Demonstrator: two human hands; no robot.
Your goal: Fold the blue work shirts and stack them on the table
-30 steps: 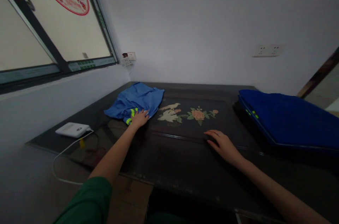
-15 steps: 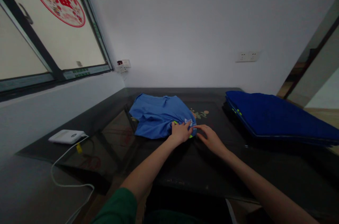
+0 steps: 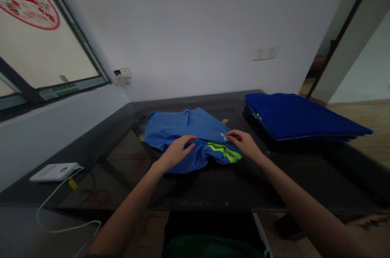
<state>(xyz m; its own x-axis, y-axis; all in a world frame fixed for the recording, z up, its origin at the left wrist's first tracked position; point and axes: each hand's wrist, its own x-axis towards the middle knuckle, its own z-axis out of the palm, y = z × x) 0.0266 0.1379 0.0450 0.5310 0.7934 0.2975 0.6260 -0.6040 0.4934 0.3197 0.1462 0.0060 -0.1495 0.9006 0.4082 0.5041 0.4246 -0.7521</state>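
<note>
A light blue garment (image 3: pixel 183 128) with neon yellow-green stripes lies rumpled in the middle of the dark glass-topped table (image 3: pixel 213 185). My left hand (image 3: pixel 176 153) rests on its near edge, fingers curled on the cloth. My right hand (image 3: pixel 243 143) pinches the fabric at the garment's right side, just above the striped part and beside a small white label.
A stack of folded dark blue garments (image 3: pixel 292 115) lies at the table's right rear. A white device (image 3: pixel 55 171) with a white cable sits at the left edge. A window is on the left wall, wall sockets at the back, a doorway at right.
The light blue garment came from the table's far left to the middle, dragged by my left hand. My right hand left the bare tabletop and took hold of the cloth. The view swung left.
</note>
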